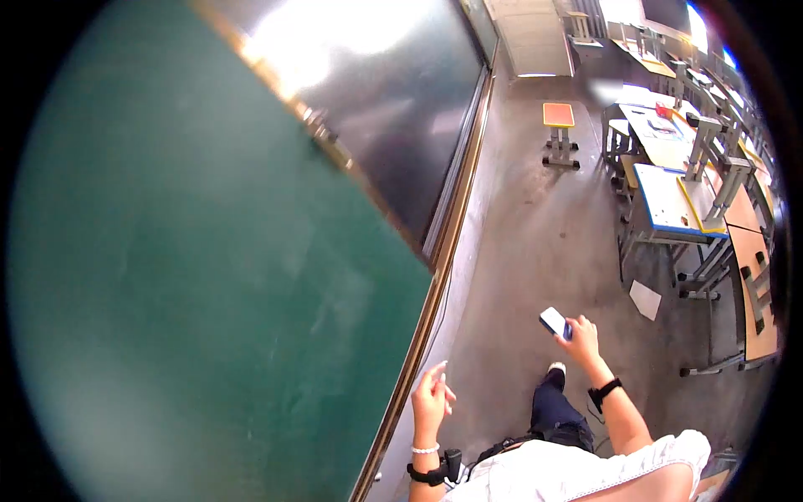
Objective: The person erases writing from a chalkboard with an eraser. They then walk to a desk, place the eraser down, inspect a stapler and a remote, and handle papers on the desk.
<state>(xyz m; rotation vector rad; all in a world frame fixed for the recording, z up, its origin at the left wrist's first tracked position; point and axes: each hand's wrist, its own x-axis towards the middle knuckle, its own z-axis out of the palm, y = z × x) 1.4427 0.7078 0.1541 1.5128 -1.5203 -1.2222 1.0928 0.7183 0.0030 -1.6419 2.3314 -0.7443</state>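
Observation:
My right hand (583, 337) is closed around one end of a board eraser (554, 321), blue with a white face, held out over the floor. My left hand (430, 405) is raised beside the lower edge of the green chalkboard (251, 276), apart from it. Its fingers are curled, and a small white tip like a piece of chalk (444, 366) shows at the fingertips. Dark bands circle both wrists, and a beaded bracelet (426, 449) sits on the left one.
A dark glossy panel (401, 109) adjoins the chalkboard. A stool with an orange top (558, 115) stands ahead on the grey floor. Desks (669, 197) with upturned stools on them line the right side. A white sheet (645, 299) lies on the floor.

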